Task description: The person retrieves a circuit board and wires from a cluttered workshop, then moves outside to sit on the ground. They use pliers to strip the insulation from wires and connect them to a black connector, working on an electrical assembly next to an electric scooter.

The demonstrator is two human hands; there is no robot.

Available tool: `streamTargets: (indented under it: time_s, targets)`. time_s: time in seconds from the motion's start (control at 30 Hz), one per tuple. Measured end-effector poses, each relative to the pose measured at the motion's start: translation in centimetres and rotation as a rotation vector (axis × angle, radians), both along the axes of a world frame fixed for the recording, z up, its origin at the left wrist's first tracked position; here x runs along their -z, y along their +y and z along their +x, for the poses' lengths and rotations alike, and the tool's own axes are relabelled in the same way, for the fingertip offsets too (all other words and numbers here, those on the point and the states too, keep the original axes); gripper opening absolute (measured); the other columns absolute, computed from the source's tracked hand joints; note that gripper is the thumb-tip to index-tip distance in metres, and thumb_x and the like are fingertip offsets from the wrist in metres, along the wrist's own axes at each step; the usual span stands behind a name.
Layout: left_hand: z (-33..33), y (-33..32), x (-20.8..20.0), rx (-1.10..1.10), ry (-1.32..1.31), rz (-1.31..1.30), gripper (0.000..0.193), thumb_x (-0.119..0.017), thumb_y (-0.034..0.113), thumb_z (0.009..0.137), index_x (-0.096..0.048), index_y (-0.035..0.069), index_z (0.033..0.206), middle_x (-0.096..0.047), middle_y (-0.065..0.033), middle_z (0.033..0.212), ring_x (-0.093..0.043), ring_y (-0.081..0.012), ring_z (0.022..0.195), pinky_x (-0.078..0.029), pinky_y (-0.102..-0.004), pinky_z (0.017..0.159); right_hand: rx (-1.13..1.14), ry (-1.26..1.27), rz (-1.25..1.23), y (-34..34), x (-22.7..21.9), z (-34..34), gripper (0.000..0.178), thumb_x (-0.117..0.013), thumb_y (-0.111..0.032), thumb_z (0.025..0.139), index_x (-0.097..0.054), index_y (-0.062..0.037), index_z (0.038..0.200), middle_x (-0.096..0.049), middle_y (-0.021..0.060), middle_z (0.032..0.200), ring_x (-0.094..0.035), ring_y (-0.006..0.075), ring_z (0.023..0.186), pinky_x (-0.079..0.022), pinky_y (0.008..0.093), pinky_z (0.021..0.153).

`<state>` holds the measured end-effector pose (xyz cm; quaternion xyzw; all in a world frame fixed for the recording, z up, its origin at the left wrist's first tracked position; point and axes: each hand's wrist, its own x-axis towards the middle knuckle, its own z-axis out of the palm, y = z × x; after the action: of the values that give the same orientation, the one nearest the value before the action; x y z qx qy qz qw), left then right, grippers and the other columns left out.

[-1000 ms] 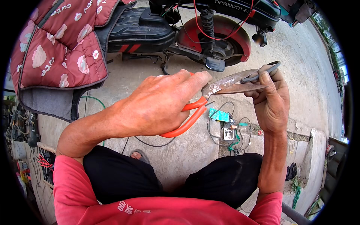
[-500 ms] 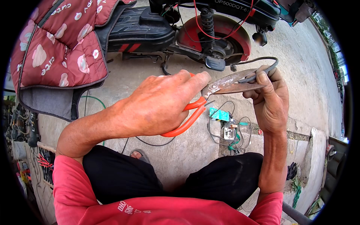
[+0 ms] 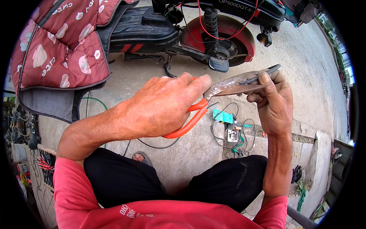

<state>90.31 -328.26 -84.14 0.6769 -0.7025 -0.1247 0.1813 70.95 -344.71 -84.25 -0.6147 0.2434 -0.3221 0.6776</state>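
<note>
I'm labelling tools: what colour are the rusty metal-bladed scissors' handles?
The scissor handles are orange-red, showing best in the head view.

**Shears (image 3: 215, 88) astride a cable (image 3: 273, 69)**

The left hand (image 3: 164, 107) grips the shears' orange handles (image 3: 190, 126), the blades (image 3: 244, 89) standing apart. The right hand (image 3: 275, 91) pinches the grey cable near the blade tips, its end between the blades. Below, on concrete (image 3: 179, 168), a teal piece (image 3: 223, 116) and a white block (image 3: 233, 136) lie among dark wires (image 3: 212, 129). Beyond stands a scooter (image 3: 145, 30) with a red wire (image 3: 199, 15) looping across its rear wheel (image 3: 233, 51), and a maroon cover (image 3: 49, 72) at left.
</note>
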Motion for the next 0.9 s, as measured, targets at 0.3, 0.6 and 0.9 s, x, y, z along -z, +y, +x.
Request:
streamTargets:
  time_s: [0.3,0.6,0.9]
  targets:
    - [0.4,-0.1,-0.3,0.007,-0.046,0.052,0.046,-0.064,0.012,0.084,-0.045,0.005,0.125,-0.061,-0.0212,0.093,-0.061,-0.0442,0.079,-0.049,-0.0507,0.067,-0.007,0.078,-0.016,0.0,-0.5,0.1,0.027,-0.057,-0.026,0.097,-0.054,0.0009,0.098,-0.069,0.0164,0.088,-0.069,0.0184,0.074,-0.055,0.0242,0.063]
    - [0.7,-0.2,-0.2,-0.002,-0.059,0.074,0.046,-0.065,0.012,0.083,-0.046,0.005,0.125,-0.062,-0.0219,0.092,-0.061,-0.0442,0.078,-0.048,-0.0505,0.066,0.005,0.105,-0.019,0.0,-0.4,0.3,0.026,-0.057,-0.025,0.097,-0.054,0.0007,0.099,-0.069,0.0164,0.088,-0.068,0.018,0.074,-0.055,0.0251,0.064]
    - [1.6,0.2,-0.6,-0.005,-0.035,0.129,0.042,-0.064,0.01,0.083,-0.046,0.004,0.121,-0.062,-0.0235,0.09,-0.061,-0.0455,0.078,-0.047,-0.0515,0.064,-0.028,0.033,0.087,0.0,-0.2,1.1,0.026,-0.052,-0.025,0.098,-0.058,0.0001,0.097,-0.069,0.0171,0.089,-0.07,0.0181,0.07,-0.055,0.0237,0.057]
